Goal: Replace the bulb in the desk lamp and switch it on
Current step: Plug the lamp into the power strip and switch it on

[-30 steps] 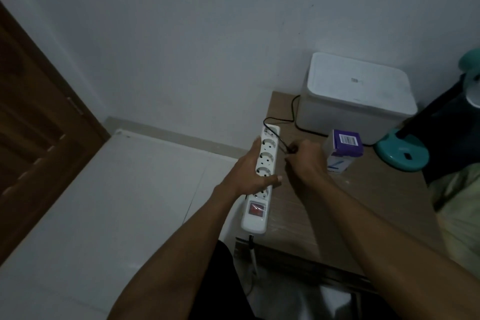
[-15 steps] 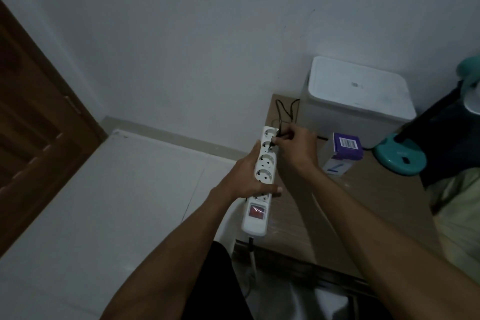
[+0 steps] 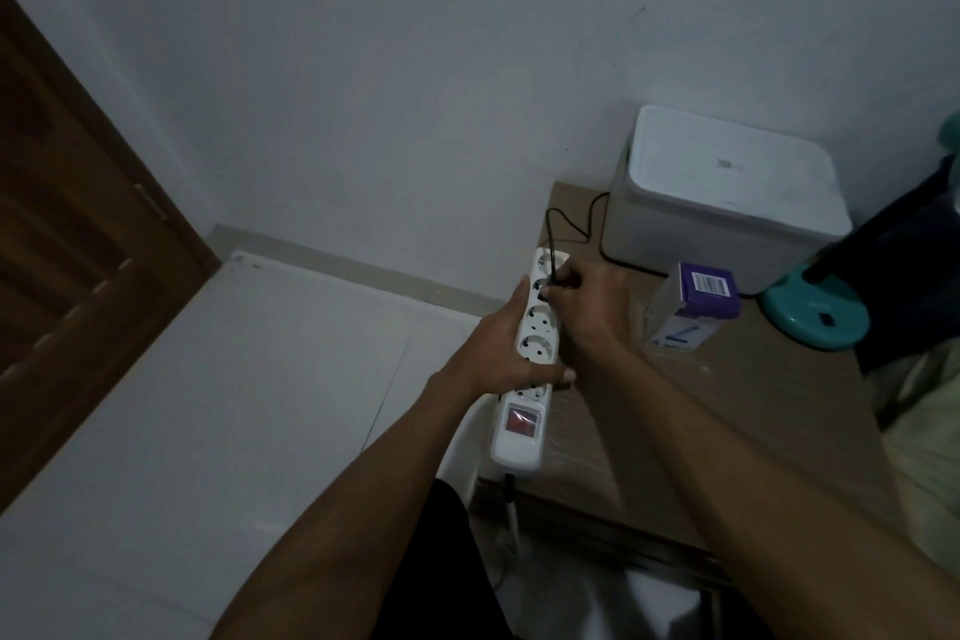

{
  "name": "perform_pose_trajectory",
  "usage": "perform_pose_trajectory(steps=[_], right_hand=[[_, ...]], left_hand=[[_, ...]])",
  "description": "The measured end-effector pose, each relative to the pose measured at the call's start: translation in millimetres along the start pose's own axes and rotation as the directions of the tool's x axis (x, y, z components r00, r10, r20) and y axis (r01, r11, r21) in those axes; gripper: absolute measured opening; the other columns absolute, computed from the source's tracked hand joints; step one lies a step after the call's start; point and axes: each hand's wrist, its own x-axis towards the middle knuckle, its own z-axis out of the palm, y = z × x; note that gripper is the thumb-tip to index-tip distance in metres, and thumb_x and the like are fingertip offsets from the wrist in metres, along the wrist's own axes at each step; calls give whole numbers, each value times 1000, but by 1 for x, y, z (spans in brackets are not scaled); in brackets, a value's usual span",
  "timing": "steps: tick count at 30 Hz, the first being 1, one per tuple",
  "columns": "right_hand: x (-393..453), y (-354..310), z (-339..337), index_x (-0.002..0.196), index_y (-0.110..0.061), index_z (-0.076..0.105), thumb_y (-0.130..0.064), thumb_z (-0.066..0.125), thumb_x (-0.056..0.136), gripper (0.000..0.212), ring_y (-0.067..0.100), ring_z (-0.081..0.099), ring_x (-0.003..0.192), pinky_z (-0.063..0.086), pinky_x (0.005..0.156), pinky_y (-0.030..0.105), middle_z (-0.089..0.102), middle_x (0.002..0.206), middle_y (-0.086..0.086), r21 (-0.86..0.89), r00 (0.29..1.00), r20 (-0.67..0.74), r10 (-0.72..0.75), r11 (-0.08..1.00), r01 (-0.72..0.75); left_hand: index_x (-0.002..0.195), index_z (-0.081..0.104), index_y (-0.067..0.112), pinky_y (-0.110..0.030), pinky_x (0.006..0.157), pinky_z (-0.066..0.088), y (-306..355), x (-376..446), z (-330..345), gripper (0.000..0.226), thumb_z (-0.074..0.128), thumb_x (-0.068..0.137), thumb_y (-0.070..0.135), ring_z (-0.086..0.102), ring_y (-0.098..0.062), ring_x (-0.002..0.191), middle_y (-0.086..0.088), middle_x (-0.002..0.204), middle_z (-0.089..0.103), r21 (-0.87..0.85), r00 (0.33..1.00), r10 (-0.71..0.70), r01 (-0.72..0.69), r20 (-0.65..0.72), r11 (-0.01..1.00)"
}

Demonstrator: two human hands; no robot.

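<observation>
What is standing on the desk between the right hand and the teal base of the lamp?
In the head view, a small purple and white box stands between the right hand and the teal lamp base.

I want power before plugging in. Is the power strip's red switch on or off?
Cannot tell. The red switch on the power strip shows no clear glow, and its tilt is unreadable in the dim picture.
</observation>
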Motion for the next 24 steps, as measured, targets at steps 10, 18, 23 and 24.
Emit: perform_pose_trajectory(steps=[10, 18, 23, 24], right_hand=[[8, -2, 3, 83, -19, 73, -14, 79, 81, 8, 17, 67, 76, 47, 65, 25, 73, 83, 3, -81, 997, 61, 43, 996, -38], [-46, 36, -25, 101, -27, 68, -22, 61, 95, 11, 7, 65, 87, 57, 80, 35, 67, 96, -9, -3, 995, 75, 63, 998, -63], [-82, 86, -64, 108, -25, 73, -25, 62, 93, 20, 15, 65, 99, 55, 88, 36, 72, 109, -2, -240, 997, 18, 71, 969, -64], [-90, 96, -74, 107, -24, 74, -25, 62, 92, 20, 15, 65, 98, 54, 86, 33, 72, 108, -2, -273, 998, -1, 62, 960, -60]], left_hand=[[159, 10, 43, -45, 97, 59, 5, 1, -4, 126, 92, 64, 56, 69, -14, 112, 5, 131, 68, 91, 999, -40, 37, 27, 995], [165, -7, 24, -48, 128, 22, 20, -6, 4, 136, 86, 72, 61, 6, -24, 161, -6, 175, 1, 419, 998, -16, 37, -52, 907], [165, 0, 14, -42, 127, 11, 41, -21, 33, 107, 69, 92, 50, -10, -28, 159, -14, 173, -7, 639, 954, 272, -129, -129, 758], [166, 9, 12, -41, 127, 12, 49, -23, 42, 98, 67, 94, 45, -4, -28, 160, -15, 173, 1, 659, 932, 344, -186, -116, 729]])
